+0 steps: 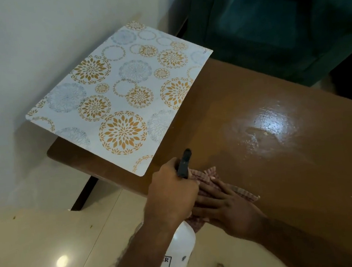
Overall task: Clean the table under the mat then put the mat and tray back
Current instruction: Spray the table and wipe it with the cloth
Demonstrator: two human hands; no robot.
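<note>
A white mat with orange and grey flower circles lies on the left end of the brown wooden table, its left corner hanging past the edge toward the wall. My left hand grips a white spray bottle by its black trigger head, held over the table's near edge. My right hand lies flat, fingers stretched, pressing a striped pinkish cloth onto the table, partly under my left hand. A wet, shiny patch covers the bare tabletop to the right. No tray is in view.
A white wall runs close along the table's left side. A teal armchair stands behind the far edge. Glossy cream floor tiles lie below, with a dark table leg at the near left corner.
</note>
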